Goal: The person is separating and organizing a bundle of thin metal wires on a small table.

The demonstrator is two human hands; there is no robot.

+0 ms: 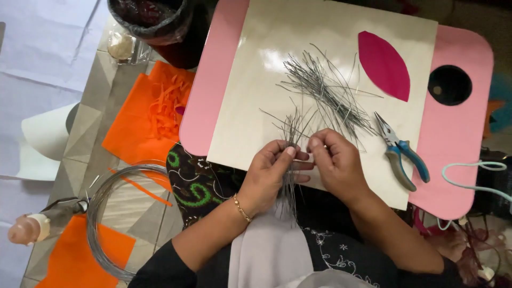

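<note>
A bundle of thin wire pieces [290,160] stands nearly upright in the picture, its long axis running from 12 o'clock to 6 o'clock, with the upper ends fanning out over the cream board [256,80] and the lower ends hanging past the board's near edge over the lap. The left hand [266,173] is closed around the bundle's middle, thumb on top. The right hand [336,162] sits just beside it at 3 o'clock, its fingertips pinched together on a small pale strip at the bundle. At 1 o'clock from the hands lies a loose pile of cut wires [325,93], most of them slanting from upper left to lower right. A magenta leaf-shaped cutout [384,65] lies at 2 o'clock, its points aimed up-left and down-right. Blue-handled pliers [400,152] rest at 3 o'clock, nose toward 11 o'clock. The board sits on a pink tabletop [458,133]. On the floor at 9 o'clock lie orange felt sheets [136,125], and at 8 o'clock a coil of wire [106,213]. A small clear packet [122,48] lies at 10 o'clock, beside a dark bin.
</note>
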